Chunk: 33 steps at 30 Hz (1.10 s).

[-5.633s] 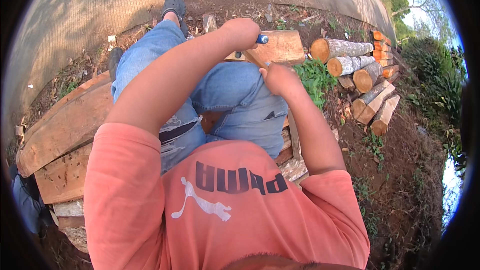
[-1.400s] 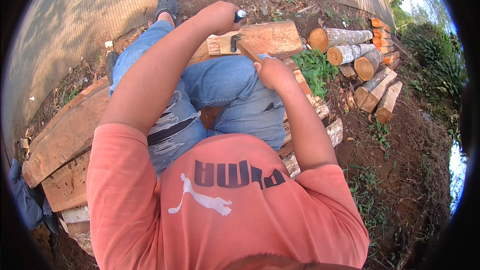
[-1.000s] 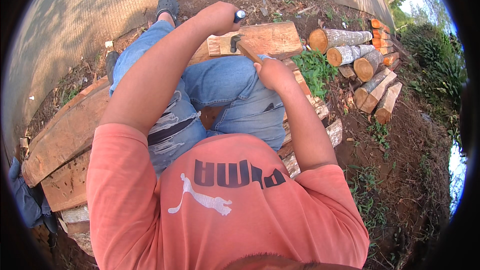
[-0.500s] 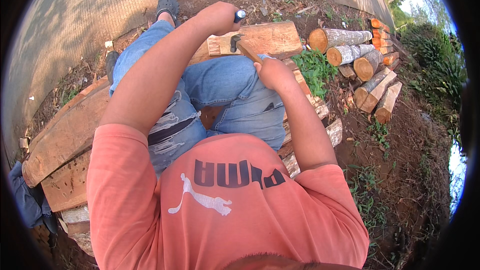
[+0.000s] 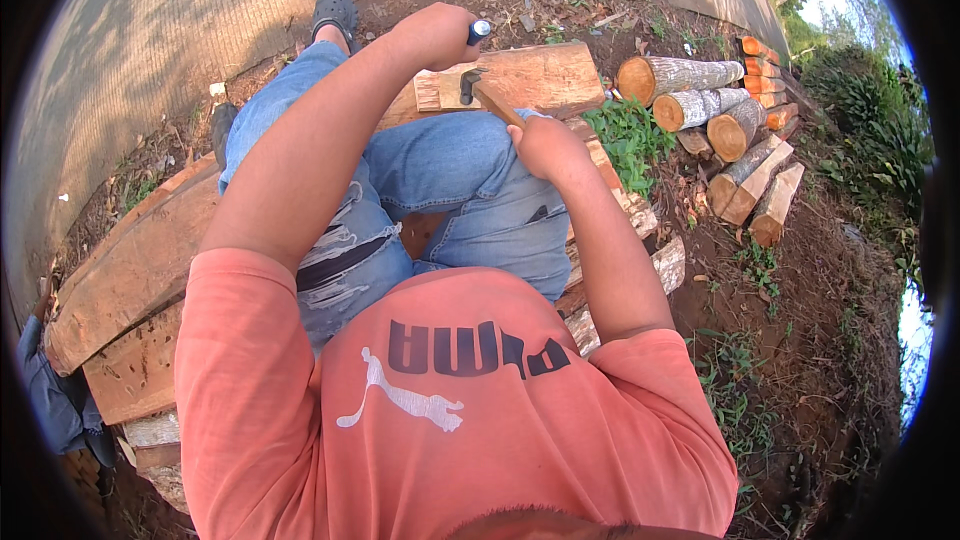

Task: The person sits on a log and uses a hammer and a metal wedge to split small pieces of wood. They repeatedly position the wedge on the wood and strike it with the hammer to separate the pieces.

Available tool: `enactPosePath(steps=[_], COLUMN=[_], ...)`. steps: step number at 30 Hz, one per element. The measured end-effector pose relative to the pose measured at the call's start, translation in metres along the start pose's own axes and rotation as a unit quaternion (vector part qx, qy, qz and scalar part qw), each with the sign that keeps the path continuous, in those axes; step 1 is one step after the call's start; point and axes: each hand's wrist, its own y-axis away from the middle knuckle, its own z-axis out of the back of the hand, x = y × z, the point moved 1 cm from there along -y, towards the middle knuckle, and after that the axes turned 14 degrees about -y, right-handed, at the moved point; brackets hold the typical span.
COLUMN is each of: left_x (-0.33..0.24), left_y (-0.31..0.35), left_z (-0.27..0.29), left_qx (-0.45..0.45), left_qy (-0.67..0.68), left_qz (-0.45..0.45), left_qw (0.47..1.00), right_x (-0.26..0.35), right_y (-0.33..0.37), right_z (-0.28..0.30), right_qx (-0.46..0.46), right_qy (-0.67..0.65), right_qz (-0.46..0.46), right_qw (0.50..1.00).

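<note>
My left hand [image 5: 438, 37] is closed around a tool with a dark blue handle [image 5: 480, 32]. Only the light-capped end of that handle sticks out; the rest is hidden by my fist, so its kind does not show. In my right hand [image 5: 553, 147], near my knee, is the wooden handle of a hammer [image 5: 498, 105]. The hammer's dark metal head is just below my left fist, over or against a reddish-brown wooden board [image 5: 545, 75]. At the board's left part is a paler, ridged patch [image 5: 428, 92].
Large wooden slabs [image 5: 135, 280] lie to my left, under and beside my legs. Cut logs [image 5: 680, 78] and split posts [image 5: 777, 205] are stacked at the right, past green weeds [image 5: 632, 140]. Another person's blue clothing [image 5: 52, 395] shows at the left edge.
My hands and the hammer hold nearly the same place. At the far left edge, the other person's arm has come into view beside the slabs.
</note>
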Motion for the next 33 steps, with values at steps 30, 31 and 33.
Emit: enactPosePath(steps=[30,31,33], left_x=[0.0001,-0.0006,0.0001], left_y=[-0.0006,-0.0002,-0.0011], left_z=[0.0011,0.0015,0.0001], left_qx=[0.007,0.007,0.007], left_qy=[0.006,0.006,0.004], left_qz=[0.006,0.007,0.009], left_qw=[1.0,1.0,1.0], right_x=[-0.0036,-0.0032,-0.0032], right_y=[-0.0032,-0.0031,-0.0029], right_z=[-0.0027,-0.0024,-0.0024], right_qx=[-0.006,-0.004,-0.004], right_qy=[0.015,0.015,0.013], right_qz=[0.002,-0.001,-0.001], right_qw=[1.0,1.0,1.0])
